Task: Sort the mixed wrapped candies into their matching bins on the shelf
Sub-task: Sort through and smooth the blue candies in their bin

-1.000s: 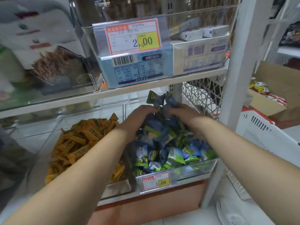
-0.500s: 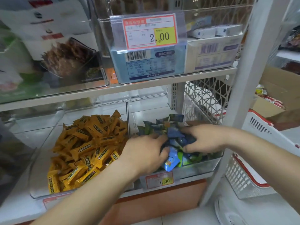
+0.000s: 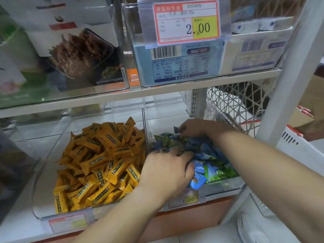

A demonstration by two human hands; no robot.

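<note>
Now the left hand (image 3: 168,170) curls its fingers (image 3: 188,168) into the blue and green candies (image 3: 213,170). Beyond them, the right hand (image 3: 198,128) pinches one wrapper; orange candies (image 3: 100,162) lie left.

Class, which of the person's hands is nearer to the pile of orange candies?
Left. The left hand lies just right of the orange candies; the right hand reaches deeper into the neighbouring bin.

A big price tag (image 3: 186,21) on the clear box on the top shelf says 2.00 in its yellow part. The small words on its red edge are too blurry to read. A little price tag (image 3: 185,199) on the front of the bin with blue and green candies shows 1.00. The orange candies (image 3: 98,165) have dark labels, too small to read
</note>
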